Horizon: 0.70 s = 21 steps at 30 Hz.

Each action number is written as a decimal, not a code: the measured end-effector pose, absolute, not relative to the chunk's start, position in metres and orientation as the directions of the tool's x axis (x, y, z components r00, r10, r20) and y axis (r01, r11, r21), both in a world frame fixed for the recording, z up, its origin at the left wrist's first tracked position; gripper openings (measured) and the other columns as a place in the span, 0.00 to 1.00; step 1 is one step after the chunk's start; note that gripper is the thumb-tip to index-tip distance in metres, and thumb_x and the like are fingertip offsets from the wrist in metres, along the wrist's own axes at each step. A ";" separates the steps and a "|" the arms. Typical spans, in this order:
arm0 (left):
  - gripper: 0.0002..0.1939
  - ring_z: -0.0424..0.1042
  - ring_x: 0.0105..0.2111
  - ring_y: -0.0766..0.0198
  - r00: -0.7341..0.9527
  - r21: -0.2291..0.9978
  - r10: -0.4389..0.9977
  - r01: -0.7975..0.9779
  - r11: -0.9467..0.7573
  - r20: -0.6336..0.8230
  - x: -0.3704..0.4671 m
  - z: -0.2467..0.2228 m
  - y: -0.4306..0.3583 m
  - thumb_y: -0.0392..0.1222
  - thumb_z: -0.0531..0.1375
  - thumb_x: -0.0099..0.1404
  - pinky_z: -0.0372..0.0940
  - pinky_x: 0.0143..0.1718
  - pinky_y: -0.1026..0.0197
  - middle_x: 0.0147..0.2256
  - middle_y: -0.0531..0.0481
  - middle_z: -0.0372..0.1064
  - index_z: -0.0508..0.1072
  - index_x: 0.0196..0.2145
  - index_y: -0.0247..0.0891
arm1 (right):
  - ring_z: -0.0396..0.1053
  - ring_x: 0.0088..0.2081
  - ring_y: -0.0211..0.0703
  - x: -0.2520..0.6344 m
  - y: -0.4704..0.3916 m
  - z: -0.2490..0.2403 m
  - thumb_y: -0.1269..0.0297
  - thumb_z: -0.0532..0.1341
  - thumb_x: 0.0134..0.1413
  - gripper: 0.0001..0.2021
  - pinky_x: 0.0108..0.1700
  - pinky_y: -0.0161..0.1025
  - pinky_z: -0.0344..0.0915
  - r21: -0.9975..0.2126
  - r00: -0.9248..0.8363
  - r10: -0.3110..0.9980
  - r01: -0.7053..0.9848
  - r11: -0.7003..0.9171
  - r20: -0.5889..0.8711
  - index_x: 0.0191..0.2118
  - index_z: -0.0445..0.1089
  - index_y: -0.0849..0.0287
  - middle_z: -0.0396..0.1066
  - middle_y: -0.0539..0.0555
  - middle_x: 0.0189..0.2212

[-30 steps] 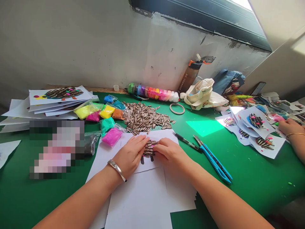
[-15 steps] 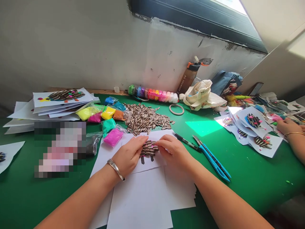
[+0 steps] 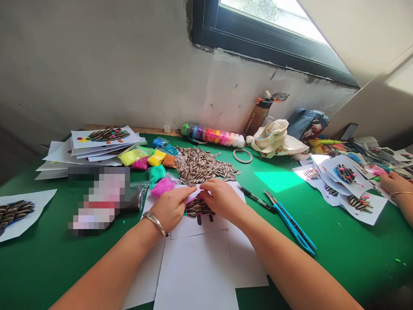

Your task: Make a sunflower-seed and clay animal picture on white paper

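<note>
Seed figure [image 3: 197, 208] — striped, overlapping, two black stubs [image 3: 199, 220]

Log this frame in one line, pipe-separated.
left hand: beside seed picture | right hand: over its upper right | nearby: seed pile, pen, utility knife

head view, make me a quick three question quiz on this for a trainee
1. Multiple choice: what lies between the left hand and the right hand?
A) water bottle
B) seed-covered picture
C) blue bag

2. True or false: the silver bracelet is on the left wrist.

3. Fill in the blank: the blue cutter lies beside a ____.

Key: 1. B; 2. true; 3. pen.
</note>
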<state>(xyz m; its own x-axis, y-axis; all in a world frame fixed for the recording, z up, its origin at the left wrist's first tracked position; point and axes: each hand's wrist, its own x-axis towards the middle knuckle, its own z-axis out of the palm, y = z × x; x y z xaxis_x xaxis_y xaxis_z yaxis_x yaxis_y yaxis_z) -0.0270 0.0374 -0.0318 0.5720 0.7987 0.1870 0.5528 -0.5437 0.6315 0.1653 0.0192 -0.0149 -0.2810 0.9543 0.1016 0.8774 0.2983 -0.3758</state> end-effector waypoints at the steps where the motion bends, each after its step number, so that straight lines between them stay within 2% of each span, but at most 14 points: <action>1: 0.23 0.74 0.51 0.57 0.590 0.603 0.789 0.569 -0.559 0.174 -0.028 -0.031 0.037 0.34 0.46 0.65 0.68 0.54 0.54 0.50 0.44 0.75 0.74 0.51 0.34 | 0.66 0.37 0.41 0.163 0.020 -0.015 0.70 0.55 0.61 0.11 0.36 0.35 0.55 -0.371 -0.282 0.954 0.880 0.298 0.097 0.35 0.76 0.58 0.71 0.54 0.30; 4: 0.24 0.73 0.50 0.57 0.646 0.510 0.753 0.609 -0.608 0.126 -0.028 -0.029 0.036 0.29 0.47 0.62 0.67 0.54 0.53 0.49 0.43 0.75 0.75 0.50 0.35 | 0.66 0.36 0.41 0.156 0.020 -0.015 0.71 0.55 0.61 0.12 0.35 0.35 0.55 -0.371 -0.294 0.953 0.878 0.302 0.079 0.33 0.76 0.58 0.71 0.54 0.30; 7: 0.24 0.71 0.52 0.55 0.681 0.436 0.727 0.629 -0.644 0.092 -0.028 -0.029 0.035 0.25 0.48 0.60 0.66 0.56 0.52 0.48 0.43 0.75 0.76 0.47 0.35 | 0.67 0.37 0.41 0.154 0.021 -0.019 0.74 0.55 0.60 0.12 0.36 0.34 0.55 -0.425 -0.309 0.948 0.850 0.311 0.076 0.36 0.77 0.58 0.73 0.53 0.32; 13: 0.24 0.69 0.52 0.53 0.708 0.355 0.700 0.633 -0.689 0.095 -0.028 -0.031 0.034 0.22 0.49 0.57 0.64 0.57 0.51 0.46 0.42 0.74 0.76 0.45 0.33 | 0.66 0.35 0.39 0.159 0.021 -0.026 0.76 0.55 0.58 0.12 0.36 0.33 0.56 -0.526 -0.270 0.958 0.803 0.281 0.100 0.34 0.76 0.57 0.72 0.51 0.31; 21: 0.21 0.68 0.50 0.52 0.726 0.298 0.678 0.626 -0.721 0.114 -0.028 -0.029 0.031 0.22 0.50 0.57 0.66 0.55 0.50 0.45 0.41 0.73 0.77 0.41 0.34 | 0.64 0.34 0.38 0.165 0.016 -0.028 0.74 0.56 0.60 0.11 0.35 0.34 0.55 -0.454 -0.240 0.965 0.852 0.262 0.106 0.32 0.75 0.58 0.70 0.52 0.30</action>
<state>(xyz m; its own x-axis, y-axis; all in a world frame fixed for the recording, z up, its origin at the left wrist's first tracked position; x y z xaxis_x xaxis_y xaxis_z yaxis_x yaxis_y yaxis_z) -0.0276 0.0310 -0.0295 0.7263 0.6779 0.1136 0.6259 -0.7206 0.2984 0.1645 0.0165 -0.0283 -0.2401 0.9649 0.1064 0.8516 0.2620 -0.4541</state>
